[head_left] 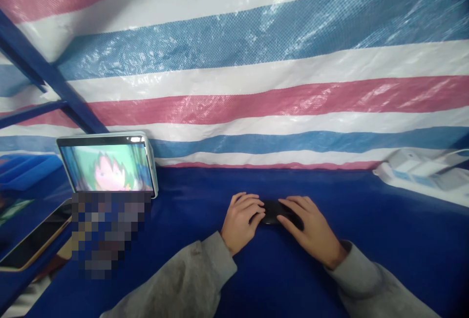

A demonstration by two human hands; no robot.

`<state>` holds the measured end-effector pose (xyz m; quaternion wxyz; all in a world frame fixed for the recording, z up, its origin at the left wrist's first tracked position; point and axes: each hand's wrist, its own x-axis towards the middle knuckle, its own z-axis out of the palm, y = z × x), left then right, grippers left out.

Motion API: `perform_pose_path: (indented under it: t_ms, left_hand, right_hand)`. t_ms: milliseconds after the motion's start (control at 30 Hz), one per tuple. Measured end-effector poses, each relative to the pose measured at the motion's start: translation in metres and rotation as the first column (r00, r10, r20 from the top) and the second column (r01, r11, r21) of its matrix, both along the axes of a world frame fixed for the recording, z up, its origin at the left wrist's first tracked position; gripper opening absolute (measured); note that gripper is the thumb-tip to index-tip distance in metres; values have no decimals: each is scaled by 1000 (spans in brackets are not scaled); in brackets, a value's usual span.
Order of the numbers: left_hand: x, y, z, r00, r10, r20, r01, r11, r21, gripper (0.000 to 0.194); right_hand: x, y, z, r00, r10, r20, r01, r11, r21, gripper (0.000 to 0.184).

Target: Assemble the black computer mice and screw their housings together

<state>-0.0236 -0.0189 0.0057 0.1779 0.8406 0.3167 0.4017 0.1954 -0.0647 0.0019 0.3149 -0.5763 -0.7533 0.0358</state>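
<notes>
A small flat black object (271,212) with a smooth, glossy face lies low over the blue tabletop (271,279); I cannot make out its exact kind. My left hand (242,221) has its fingers curled round the left end of it, thumb along the near side. At the other end, my right hand (309,227) holds it between thumb and fingers, partly covering that side. Both hands are closed on the same object. Grey sleeves reach the two wrists.
At the left a tablet (106,166) stands upright, showing a cartoon picture. A phone (36,235) and a blue tray (31,169) are beyond it, near a blurred-out patch. A white power strip (421,179) sits at right. Striped sheeting (256,98) hangs behind.
</notes>
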Motion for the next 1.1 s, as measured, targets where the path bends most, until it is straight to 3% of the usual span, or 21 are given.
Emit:
perform_pose_path:
  t_ms: [433, 667, 967, 1100]
  left_hand:
    - [-2, -1, 3, 996, -24, -87, 23, 1000, -16, 19]
    - [-1, -1, 7, 968, -125, -217, 120, 992, -37, 46]
    - [-1, -3, 7, 996, -22, -86, 17, 998, -61, 28]
    - [-1, -2, 6, 997, 35, -72, -42, 994, -104, 24]
  right_hand:
    - [0, -1, 1, 1000, -11, 14, 11, 1000, 19, 40]
    - [-1, -2, 2, 999, -26, 48, 26, 1000, -9, 41]
    - [3, -4, 7, 996, 54, 76, -53, 999, -9, 56]
    - [4, -4, 6, 997, 68, 24, -67, 998, -14, 52]
